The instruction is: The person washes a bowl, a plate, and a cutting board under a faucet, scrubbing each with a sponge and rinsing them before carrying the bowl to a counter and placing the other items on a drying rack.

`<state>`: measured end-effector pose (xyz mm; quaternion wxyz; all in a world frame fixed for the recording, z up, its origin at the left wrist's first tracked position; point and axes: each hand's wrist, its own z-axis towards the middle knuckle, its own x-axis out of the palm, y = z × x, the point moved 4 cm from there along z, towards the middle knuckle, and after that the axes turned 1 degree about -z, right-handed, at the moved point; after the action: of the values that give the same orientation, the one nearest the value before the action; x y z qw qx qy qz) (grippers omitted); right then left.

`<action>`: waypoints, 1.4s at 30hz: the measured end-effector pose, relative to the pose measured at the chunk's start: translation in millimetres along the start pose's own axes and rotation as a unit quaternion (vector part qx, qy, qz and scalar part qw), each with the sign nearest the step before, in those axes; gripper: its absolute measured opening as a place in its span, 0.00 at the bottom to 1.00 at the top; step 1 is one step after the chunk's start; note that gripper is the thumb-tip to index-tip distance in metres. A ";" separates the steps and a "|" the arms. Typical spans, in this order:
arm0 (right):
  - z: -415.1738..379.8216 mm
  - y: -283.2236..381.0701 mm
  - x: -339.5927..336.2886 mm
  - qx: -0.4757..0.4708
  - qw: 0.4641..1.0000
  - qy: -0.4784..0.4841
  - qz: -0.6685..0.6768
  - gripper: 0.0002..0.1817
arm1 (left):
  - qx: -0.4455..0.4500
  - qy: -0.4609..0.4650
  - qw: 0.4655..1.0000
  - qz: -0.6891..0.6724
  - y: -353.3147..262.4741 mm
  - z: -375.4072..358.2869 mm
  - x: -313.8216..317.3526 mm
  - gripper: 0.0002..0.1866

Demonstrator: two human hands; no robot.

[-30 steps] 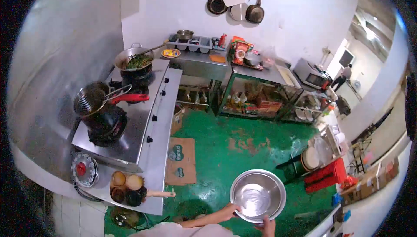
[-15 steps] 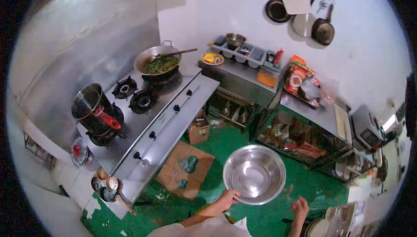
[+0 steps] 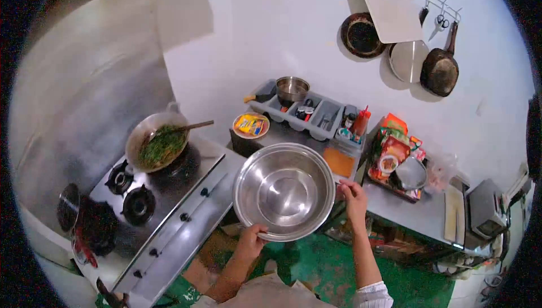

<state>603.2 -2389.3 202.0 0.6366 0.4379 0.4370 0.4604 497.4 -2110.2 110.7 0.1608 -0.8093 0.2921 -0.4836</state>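
A large, empty steel bowl (image 3: 285, 192) is held up in front of my body, its inside facing the camera. My left hand (image 3: 251, 242) grips its lower left rim, thumb over the edge. At the bowl's right side, my right hand (image 3: 352, 196) has its fingers pressed together by the rim, apparently pinching it. Behind the bowl stands a steel counter with a grey compartment tray (image 3: 299, 113), a small metal bowl (image 3: 292, 89), a plate with a yellow packet (image 3: 251, 124) and an orange block (image 3: 339, 162).
On the left, a wok of greens (image 3: 164, 149) with a wooden-handled utensil sits on the stove (image 3: 186, 217). Packets fill a tray (image 3: 395, 167) at the right. Pans (image 3: 440, 72) hang on the wall. A microwave (image 3: 486, 209) stands far right.
The bowl has risen and moved left, nearer the camera and over the counter's edge. My right hand has come up to its right rim. The view has shifted closer to the counter.
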 end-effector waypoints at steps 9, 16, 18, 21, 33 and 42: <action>273.9 -23.8 77.4 -0.247 0.946 -0.034 -0.206 0.08 | 0.020 -0.105 0.994 -0.020 -54.9 139.1 62.6 0.04; 454.0 -110.3 209.6 -0.391 0.824 0.069 -0.403 0.15 | 0.136 -0.208 0.968 -0.014 -95.4 204.4 109.9 0.05; 475.6 -121.1 225.0 -0.477 0.749 0.024 -0.459 0.15 | 0.117 -0.238 0.963 -0.039 -102.1 216.6 112.8 0.03; 499.2 -137.8 236.3 -0.412 0.742 0.123 -0.514 0.11 | 0.115 -0.243 0.962 -0.052 -119.0 224.6 126.8 0.05; 507.5 -16.0 161.5 -0.422 0.832 0.119 -0.340 0.07 | 0.136 -0.189 0.972 0.045 -190.7 327.7 163.1 0.05; 490.5 0.0 185.9 -0.449 0.826 0.174 -0.295 0.09 | 0.108 -0.062 0.990 0.058 -205.6 464.9 200.4 0.07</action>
<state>1110.0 -2285.2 288.6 0.7819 -0.1326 0.3939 0.4647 1042.7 -2086.5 136.9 0.2933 -0.7974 0.2737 -0.4508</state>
